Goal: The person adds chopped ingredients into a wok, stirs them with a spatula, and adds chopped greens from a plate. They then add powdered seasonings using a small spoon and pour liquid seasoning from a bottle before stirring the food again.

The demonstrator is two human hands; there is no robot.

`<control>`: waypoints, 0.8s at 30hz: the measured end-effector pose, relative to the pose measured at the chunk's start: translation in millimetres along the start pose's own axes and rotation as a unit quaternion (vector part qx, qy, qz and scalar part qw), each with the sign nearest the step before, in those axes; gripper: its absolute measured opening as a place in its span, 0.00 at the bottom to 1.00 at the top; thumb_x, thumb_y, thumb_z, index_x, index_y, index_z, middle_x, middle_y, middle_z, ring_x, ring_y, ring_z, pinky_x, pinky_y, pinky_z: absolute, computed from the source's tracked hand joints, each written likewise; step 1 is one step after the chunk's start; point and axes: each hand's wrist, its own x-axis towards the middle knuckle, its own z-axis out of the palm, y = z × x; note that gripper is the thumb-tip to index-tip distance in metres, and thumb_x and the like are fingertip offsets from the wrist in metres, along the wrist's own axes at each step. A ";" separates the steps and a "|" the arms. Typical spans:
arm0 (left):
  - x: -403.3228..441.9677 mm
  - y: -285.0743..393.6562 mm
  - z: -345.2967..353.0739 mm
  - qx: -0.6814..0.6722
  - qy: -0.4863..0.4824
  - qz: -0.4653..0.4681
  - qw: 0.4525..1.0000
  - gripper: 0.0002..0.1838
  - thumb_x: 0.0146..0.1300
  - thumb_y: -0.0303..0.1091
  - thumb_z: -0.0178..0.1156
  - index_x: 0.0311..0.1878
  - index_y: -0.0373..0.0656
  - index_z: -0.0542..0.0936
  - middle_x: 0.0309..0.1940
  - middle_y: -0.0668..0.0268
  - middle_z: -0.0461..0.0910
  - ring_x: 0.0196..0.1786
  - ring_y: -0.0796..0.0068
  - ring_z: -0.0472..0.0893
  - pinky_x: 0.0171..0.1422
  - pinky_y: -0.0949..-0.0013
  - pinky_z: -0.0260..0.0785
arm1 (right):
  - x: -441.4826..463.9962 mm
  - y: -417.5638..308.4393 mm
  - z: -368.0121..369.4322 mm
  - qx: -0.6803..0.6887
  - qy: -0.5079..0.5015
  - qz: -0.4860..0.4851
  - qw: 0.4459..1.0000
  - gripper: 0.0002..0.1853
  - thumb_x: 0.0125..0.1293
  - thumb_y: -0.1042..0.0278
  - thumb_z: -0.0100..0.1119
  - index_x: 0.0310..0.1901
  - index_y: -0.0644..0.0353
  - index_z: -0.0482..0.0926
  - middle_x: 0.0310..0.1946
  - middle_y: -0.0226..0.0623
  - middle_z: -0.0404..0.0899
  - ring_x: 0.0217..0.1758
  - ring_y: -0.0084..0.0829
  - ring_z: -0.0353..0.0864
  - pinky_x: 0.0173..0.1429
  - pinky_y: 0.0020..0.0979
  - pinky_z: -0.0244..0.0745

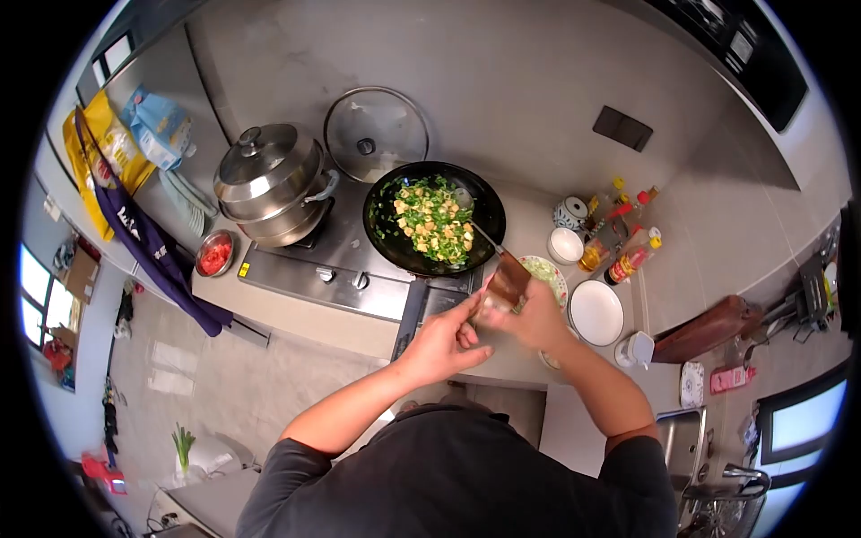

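Note:
A black wok point(372, 235) on the stove holds chopped greens mixed with pale yellow cubes point(433, 220). A metal spatula point(485, 236) leans into it over the right rim, its wide brown handle point(508, 276) raised toward me. My right hand point(535, 318) is closed around that handle, with its fingers partly blurred. Just left of it is my left hand point(444, 343), index finger stretched forward and thumb apart, holding nothing I can see. Whether its fingertips touch the right hand or the handle, I cannot tell. Beside my left wrist runs a long dark handle point(410, 318).
A lidded steamer pot point(269, 184) stands left of the wok; a glass lid point(377, 134) leans on the wall. A bowl of red pieces point(215, 255) sits at left. On the right are a white plate point(595, 313), a small bowl point(565, 245) and several sauce bottles point(630, 255).

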 end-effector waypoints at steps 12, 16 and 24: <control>-74.4 -73.0 -26.4 -0.024 0.315 0.002 0.949 0.21 0.56 0.21 0.64 0.55 0.35 0.76 0.44 0.63 0.82 0.30 0.83 0.71 0.38 0.78 0.69 | 190.6 23.9 -22.7 -0.576 -0.080 0.057 0.812 0.19 0.46 0.51 0.67 0.31 0.62 0.84 0.33 0.48 0.84 0.38 0.47 0.85 0.45 0.42 0.80; -91.9 -87.0 -27.7 -0.067 0.362 -0.029 0.929 0.20 0.57 0.19 0.62 0.55 0.35 0.76 0.43 0.64 0.81 0.31 0.85 0.70 0.39 0.77 0.68 | 219.6 27.0 -9.1 -0.614 -0.085 0.081 0.780 0.20 0.46 0.52 0.67 0.34 0.61 0.85 0.35 0.49 0.85 0.42 0.46 0.85 0.47 0.41 0.81; -107.3 -92.8 -21.1 -0.091 0.368 -0.079 0.922 0.21 0.58 0.20 0.61 0.57 0.34 0.75 0.44 0.64 0.80 0.32 0.86 0.70 0.39 0.77 0.70 | 238.2 37.4 -14.1 -0.608 -0.097 0.077 0.784 0.22 0.45 0.50 0.66 0.34 0.63 0.85 0.35 0.48 0.85 0.40 0.46 0.85 0.47 0.41 0.80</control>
